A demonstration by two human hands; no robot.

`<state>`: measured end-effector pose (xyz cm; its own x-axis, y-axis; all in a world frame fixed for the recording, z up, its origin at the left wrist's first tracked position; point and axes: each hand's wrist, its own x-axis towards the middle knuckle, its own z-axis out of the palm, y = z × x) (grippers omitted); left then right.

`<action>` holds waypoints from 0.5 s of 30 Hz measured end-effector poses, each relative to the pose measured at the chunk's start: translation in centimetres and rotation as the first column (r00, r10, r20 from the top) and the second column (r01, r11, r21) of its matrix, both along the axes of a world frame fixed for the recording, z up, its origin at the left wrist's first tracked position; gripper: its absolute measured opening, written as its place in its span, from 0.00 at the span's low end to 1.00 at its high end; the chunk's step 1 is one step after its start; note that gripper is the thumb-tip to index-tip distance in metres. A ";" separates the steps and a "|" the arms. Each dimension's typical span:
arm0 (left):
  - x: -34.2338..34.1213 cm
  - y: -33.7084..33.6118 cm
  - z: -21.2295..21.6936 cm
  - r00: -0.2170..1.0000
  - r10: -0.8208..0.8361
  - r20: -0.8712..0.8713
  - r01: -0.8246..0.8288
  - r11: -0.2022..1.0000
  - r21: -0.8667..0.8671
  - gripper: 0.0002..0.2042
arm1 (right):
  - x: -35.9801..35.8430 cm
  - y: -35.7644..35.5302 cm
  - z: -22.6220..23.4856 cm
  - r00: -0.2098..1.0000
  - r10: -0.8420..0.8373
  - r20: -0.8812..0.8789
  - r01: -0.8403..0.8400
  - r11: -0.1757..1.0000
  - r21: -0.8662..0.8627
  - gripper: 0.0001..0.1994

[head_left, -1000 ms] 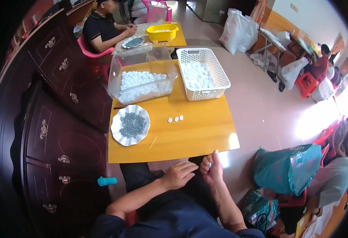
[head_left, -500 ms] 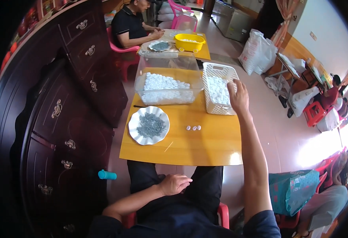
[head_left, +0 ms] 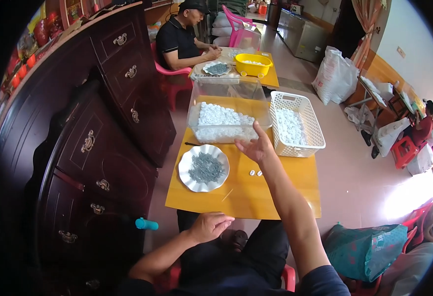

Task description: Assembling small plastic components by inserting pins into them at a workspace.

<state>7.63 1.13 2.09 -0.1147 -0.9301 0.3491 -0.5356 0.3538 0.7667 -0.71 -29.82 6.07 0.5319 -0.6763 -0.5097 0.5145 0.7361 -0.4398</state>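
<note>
Centre frame: my right hand [head_left: 257, 147] hovers open, empty, over small white pieces [head_left: 255, 173], judged light, hard, best pinched edgewise; my left hand [head_left: 209, 226] rests loosely curled, empty.

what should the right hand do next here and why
Probably reach a little further forward and dip into the clear bin of white pieces. The right hand hovers open and empty at its near wall, only two or three white pieces lie on the yellow table, and the left hand waits at the table's edge.

A bulging white plastic sack [head_left: 336, 75] stands on the floor beyond the tables.
</note>
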 end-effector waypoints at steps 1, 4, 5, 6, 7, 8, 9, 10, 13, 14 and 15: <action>0.2 0.6 0.2 1.000 0.005 0.010 -0.005 1.000 -0.003 0.06 | 0.6 -0.1 0.7 0.999 -0.046 0.019 0.046 0.999 0.020 0.48; 0.8 2.0 0.7 0.999 0.027 0.031 -0.030 0.996 0.081 0.06 | 1.7 -1.4 0.3 0.998 0.047 0.045 -0.043 0.995 -0.093 0.41; 1.3 1.9 1.0 0.999 0.026 0.037 -0.029 0.996 0.082 0.06 | 1.9 -1.8 0.3 0.997 0.072 0.017 -0.069 0.990 -0.122 0.37; 1.8 1.8 1.2 1.000 0.008 0.016 -0.009 0.996 0.087 0.06 | 2.2 -2.5 0.1 0.997 0.071 0.023 -0.068 0.990 -0.122 0.37; 2.1 1.6 1.6 1.000 -0.015 -0.006 0.015 0.996 0.090 0.06 | 2.3 -3.8 -0.7 0.998 0.061 0.014 -0.059 0.992 -0.112 0.33; 2.6 1.2 3.0 1.000 0.008 -0.008 -0.007 0.994 0.111 0.06 | 2.4 -4.2 -0.9 0.998 0.056 0.001 -0.056 0.993 -0.099 0.29; 3.3 0.5 4.5 1.000 0.029 -0.010 -0.027 0.991 0.131 0.06 | 2.3 -4.6 -1.3 0.998 0.056 0.003 -0.055 0.994 -0.097 0.29; 4.6 -0.1 5.9 0.996 0.066 0.057 -0.074 0.987 0.142 0.06 | 2.7 -4.1 -1.3 0.999 0.018 -0.044 -0.021 0.998 -0.066 0.28; 6.8 -4.6 10.8 0.994 0.104 0.017 -0.102 0.992 -0.077 0.06 | 2.3 -4.3 -2.9 0.994 -0.059 -0.094 0.054 0.997 -0.060 0.26; 7.5 -6.3 12.1 0.993 0.118 -0.002 -0.117 0.984 -0.134 0.06 | 2.0 -4.3 -3.6 0.992 -0.084 -0.093 0.077 0.994 -0.080 0.25; 8.6 -8.0 12.9 0.985 0.152 0.088 -0.130 0.969 -0.212 0.06 | 2.1 -3.7 -3.7 0.993 -0.082 -0.089 0.076 0.994 -0.076 0.25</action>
<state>16.25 -6.89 14.96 -0.0325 -0.8495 0.5265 -0.6632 0.4125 0.6245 1.41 -33.53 2.39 0.4284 -0.7513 -0.5021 0.5244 0.6592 -0.5389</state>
